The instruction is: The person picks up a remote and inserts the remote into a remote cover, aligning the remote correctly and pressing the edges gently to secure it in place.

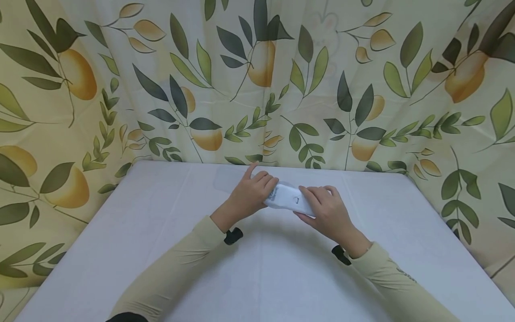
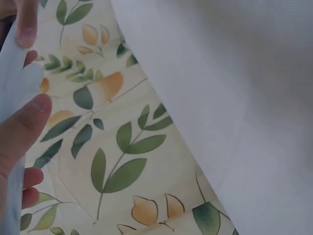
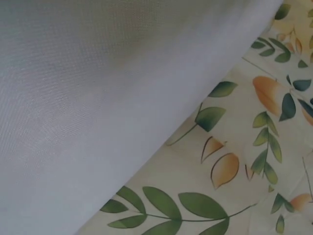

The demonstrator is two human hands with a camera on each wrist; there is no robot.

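Note:
A white packet (image 1: 286, 199) with small dark print is held up above the table between both hands. My left hand (image 1: 250, 193) grips its left end, and my right hand (image 1: 329, 215) holds the right end with the thumb underneath. In the left wrist view the packet (image 2: 13, 90) appears as a pale strip at the left edge, with the left thumb (image 2: 25, 126) over it and fingers of the other hand (image 2: 27, 25) above. A see-through film (image 1: 226, 179) shows faintly left of the left hand; whether it joins the packet I cannot tell. The right wrist view shows neither hand.
A white cloth covers the table (image 1: 281, 277). Behind and beside it hangs a curtain (image 1: 249, 103) printed with leaves and yellow fruit. The table's far edge lies just beyond the hands. Dark wrist devices (image 1: 233, 236) sit at both cuffs.

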